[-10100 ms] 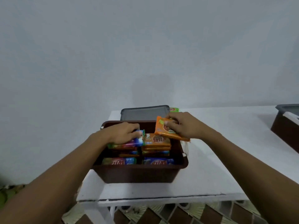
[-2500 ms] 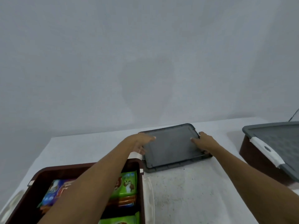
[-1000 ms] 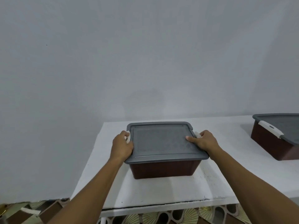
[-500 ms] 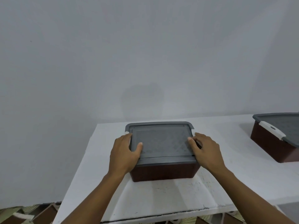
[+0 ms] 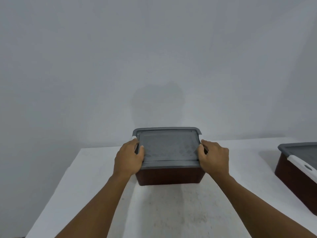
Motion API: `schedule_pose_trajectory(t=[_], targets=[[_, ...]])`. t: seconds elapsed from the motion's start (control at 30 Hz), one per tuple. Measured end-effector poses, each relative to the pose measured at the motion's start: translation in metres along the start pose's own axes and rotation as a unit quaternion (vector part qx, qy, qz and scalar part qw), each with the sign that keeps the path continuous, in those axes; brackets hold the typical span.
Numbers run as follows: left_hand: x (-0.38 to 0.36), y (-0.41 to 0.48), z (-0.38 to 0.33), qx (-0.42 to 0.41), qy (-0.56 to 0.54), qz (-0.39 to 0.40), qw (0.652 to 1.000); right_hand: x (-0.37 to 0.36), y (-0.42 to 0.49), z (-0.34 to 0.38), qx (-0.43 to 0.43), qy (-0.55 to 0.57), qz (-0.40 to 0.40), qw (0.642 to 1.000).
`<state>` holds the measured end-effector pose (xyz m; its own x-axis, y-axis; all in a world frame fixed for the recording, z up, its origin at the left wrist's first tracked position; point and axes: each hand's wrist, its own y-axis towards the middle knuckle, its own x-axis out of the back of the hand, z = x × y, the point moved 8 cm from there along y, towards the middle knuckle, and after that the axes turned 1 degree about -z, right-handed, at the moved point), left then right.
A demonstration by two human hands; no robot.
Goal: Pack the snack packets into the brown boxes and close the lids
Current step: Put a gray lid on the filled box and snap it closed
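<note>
Dead centre on the white table [image 5: 171, 212], pushed back close to the pale wall [image 5: 154, 57]: the brown box [image 5: 169, 176], capped flat and square by the grey lid [image 5: 168, 148]. On the lid's left edge, the left hand [image 5: 128, 160], wrapped over the side with fingers curled down past the rim and the thumb laid across the top panel. Just above those knuckles, a sliver of white latch [image 5: 134, 138] poking out. Over on the right edge, the right hand [image 5: 214, 158], same story: fingers bent in against the rim, thumb tip hooked onto the panel's edge, a firm hold on the lid. Both forearms [image 5: 96, 206] reaching in from the near side, one on each flank of the box. Latch position under the palms: impossible to tell. Contents hidden completely beneath the lid. Far right, well apart and cut off by the frame edge: a second brown box [image 5: 295, 182], topped with a second grey lid [image 5: 305, 150], and a white clip [image 5: 298, 163] folded down over its near side.
</note>
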<state>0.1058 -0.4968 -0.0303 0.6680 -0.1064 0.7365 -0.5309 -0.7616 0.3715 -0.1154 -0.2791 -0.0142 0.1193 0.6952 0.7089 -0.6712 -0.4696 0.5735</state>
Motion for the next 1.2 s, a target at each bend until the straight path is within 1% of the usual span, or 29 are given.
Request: schedule_pose_trajectory(t=[0.2,0.3,0.4,0.5,0.53,0.6,0.67,0.7,0.8,0.9,0.93,0.97,1.0,1.03,1.07,1.1,1.13,1.17,1.2], targets=[[-0.027,0.054,0.001,-0.026,0.009,-0.014,1.000,-0.044,0.058,-0.015,0.026,0.032,-0.001,0.999],[-0.032,0.068,-0.003,-0.063,0.015,-0.028,0.997,-0.051,0.070,-0.020,0.024,0.036,-0.003,0.999],[-0.034,0.069,-0.006,-0.095,0.026,-0.030,0.995,-0.056,0.074,-0.022,0.023,0.035,0.027,0.999],[-0.027,0.066,-0.018,-0.129,0.085,-0.057,0.986,-0.055,0.074,-0.020,0.042,0.038,0.095,0.994],[-0.024,0.065,-0.025,-0.145,0.105,-0.071,0.981,-0.048,0.072,-0.023,0.051,0.041,0.116,0.991],[-0.027,0.061,-0.038,-0.146,0.117,-0.066,0.980,-0.023,0.067,-0.039,0.068,0.027,0.111,0.991],[-0.041,0.052,-0.057,-0.125,0.102,-0.040,0.986,0.014,0.064,-0.067,0.076,-0.025,0.086,0.993],[-0.050,0.046,-0.070,-0.125,0.096,-0.033,0.987,0.030,0.066,-0.081,0.074,-0.059,0.090,0.991],[-0.085,0.019,-0.138,-0.178,0.034,-0.016,0.983,0.079,0.078,-0.138,0.041,-0.141,0.110,0.983],[-0.138,-0.026,-0.233,-0.209,-0.026,0.008,0.978,0.135,0.080,-0.224,-0.023,-0.181,0.112,0.977],[-0.158,-0.039,-0.258,-0.196,-0.041,0.025,0.980,0.145,0.077,-0.250,-0.037,-0.194,0.128,0.972],[-0.181,-0.052,-0.284,-0.157,-0.067,0.065,0.983,0.154,0.073,-0.278,-0.046,-0.207,0.156,0.965],[-0.206,-0.066,-0.308,-0.096,-0.104,0.135,0.981,0.162,0.066,-0.302,-0.046,-0.207,0.181,0.960],[-0.230,-0.079,-0.327,-0.020,-0.157,0.221,0.962,0.164,0.061,-0.318,-0.039,-0.192,0.198,0.960],[-0.254,-0.096,-0.350,0.058,-0.230,0.306,0.922,0.170,0.057,-0.333,-0.032,-0.163,0.206,0.964],[-0.270,-0.112,-0.370,0.130,-0.308,0.366,0.868,0.173,0.053,-0.337,-0.024,-0.126,0.209,0.969],[-0.283,-0.126,-0.394,0.181,-0.374,0.395,0.819,0.180,0.050,-0.346,-0.022,-0.091,0.210,0.973],[-0.292,-0.131,-0.408,0.211,-0.415,0.396,0.792,0.182,0.048,-0.345,-0.014,-0.066,0.214,0.975],[-0.298,-0.131,-0.415,0.224,-0.427,0.383,0.788,0.184,0.046,-0.344,-0.009,-0.046,0.217,0.975]])
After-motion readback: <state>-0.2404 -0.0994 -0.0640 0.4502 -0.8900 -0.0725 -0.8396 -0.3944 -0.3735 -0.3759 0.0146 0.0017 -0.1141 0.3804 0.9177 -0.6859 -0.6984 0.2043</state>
